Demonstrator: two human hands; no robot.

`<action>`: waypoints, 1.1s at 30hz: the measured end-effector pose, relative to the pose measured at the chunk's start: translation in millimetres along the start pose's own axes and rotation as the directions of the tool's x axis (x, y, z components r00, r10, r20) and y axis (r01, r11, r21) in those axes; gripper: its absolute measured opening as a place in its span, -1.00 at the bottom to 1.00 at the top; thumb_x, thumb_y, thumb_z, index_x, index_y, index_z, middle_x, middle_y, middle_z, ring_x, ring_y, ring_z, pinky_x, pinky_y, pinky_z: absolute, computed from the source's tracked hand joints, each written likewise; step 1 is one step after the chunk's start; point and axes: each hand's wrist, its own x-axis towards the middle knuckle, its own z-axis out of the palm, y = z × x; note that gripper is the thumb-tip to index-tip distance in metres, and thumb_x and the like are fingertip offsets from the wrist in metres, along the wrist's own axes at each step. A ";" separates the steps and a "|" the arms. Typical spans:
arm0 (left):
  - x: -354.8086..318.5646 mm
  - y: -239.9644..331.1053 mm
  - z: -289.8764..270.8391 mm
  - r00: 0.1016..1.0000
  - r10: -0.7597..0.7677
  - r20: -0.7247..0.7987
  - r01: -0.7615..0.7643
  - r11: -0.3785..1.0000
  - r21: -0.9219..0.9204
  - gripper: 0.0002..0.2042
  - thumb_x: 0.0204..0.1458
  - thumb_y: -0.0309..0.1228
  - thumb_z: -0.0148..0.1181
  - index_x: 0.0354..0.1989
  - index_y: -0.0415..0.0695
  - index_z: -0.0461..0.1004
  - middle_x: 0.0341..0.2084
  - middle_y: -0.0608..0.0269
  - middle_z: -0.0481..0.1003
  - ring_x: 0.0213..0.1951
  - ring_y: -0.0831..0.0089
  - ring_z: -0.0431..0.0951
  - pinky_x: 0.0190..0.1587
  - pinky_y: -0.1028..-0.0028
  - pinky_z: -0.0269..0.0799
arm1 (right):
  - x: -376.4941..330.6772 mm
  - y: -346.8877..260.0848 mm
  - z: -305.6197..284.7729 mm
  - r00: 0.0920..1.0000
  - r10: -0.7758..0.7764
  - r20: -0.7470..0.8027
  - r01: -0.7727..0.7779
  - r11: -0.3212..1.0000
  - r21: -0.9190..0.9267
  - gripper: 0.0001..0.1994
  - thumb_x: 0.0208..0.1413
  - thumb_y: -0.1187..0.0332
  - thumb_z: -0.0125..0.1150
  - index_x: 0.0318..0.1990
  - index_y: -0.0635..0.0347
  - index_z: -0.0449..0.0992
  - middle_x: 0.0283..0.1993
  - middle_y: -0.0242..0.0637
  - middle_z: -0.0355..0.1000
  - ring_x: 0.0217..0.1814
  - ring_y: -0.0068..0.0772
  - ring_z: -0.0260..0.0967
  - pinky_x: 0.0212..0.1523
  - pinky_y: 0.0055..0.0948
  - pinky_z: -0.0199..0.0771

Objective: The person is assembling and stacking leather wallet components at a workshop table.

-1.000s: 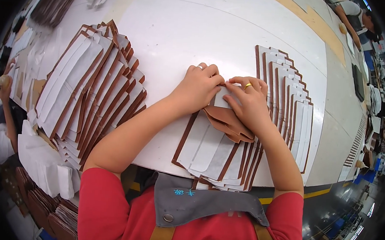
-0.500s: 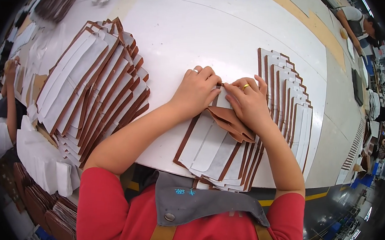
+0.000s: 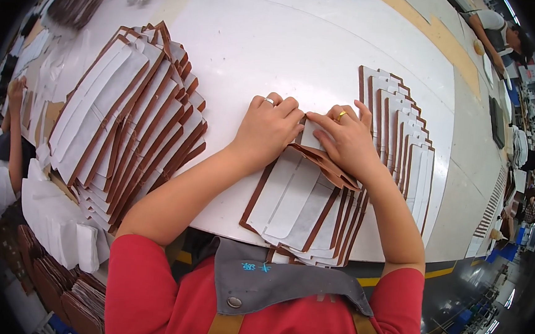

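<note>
My left hand (image 3: 267,126) and my right hand (image 3: 351,139) meet over a brown panel with a white backing (image 3: 311,134). The fingers of both pinch its far brown edge at a corner, almost touching each other. Nearer me, a brown flap (image 3: 325,163) of the piece folds up and stands off the surface under my right hand. Below it lies a fanned pile of like brown-edged white panels (image 3: 293,197) at the table's front edge. What exactly the fingertips press is partly hidden by the fingers.
On the left stands a tall fanned stack of brown-edged panels (image 3: 132,108); another overlapping row (image 3: 401,120) lies right of my right hand. White folded sheets (image 3: 59,221) sit at the lower left. The white table (image 3: 275,49) spreads beyond. Other people work at far left and far right.
My right hand's fingers have straightened slightly along the panel's far edge. The brown flap has narrowed and shifted a little. My left hand stays nearly in place.
</note>
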 end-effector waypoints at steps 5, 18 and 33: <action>1.0 1.4 -3.1 1.000 0.007 0.021 -0.008 1.000 0.027 -0.82 -0.11 -0.36 0.15 -0.30 -0.05 0.42 -0.33 0.36 0.38 -0.28 0.37 0.34 -0.22 0.39 0.18 | -3.8 -1.4 7.9 0.978 -0.171 -0.118 0.147 0.971 -0.187 -0.81 -0.01 0.40 0.02 -0.21 0.00 0.45 -0.35 -0.43 0.37 -0.11 -0.50 0.30 0.23 -0.07 -0.19; 8.4 -3.3 -5.5 0.966 -0.259 0.028 0.234 0.817 -0.527 -0.85 0.01 -0.45 0.06 -0.26 -0.20 0.41 -0.37 0.21 0.43 -0.35 0.37 0.42 -0.26 0.46 0.32 | -3.3 8.2 6.7 0.973 -0.050 -0.225 0.042 0.998 -0.041 -0.93 -0.04 0.39 0.09 -0.38 0.14 0.40 -0.33 -0.33 0.34 -0.19 -0.31 0.26 -0.07 -0.30 0.10; 34.4 -18.3 -14.0 0.890 -0.121 0.440 0.405 0.651 -0.641 -0.77 -0.01 -0.47 0.08 -0.16 -0.24 0.43 -0.27 0.17 0.43 -0.25 0.43 0.45 -0.15 0.51 0.36 | -43.8 -22.9 -52.8 1.000 -0.015 0.007 0.010 0.881 0.473 -0.94 0.00 0.44 0.07 -0.43 0.22 0.37 -0.29 -0.24 0.41 -0.32 -0.24 0.35 -0.26 -0.34 0.32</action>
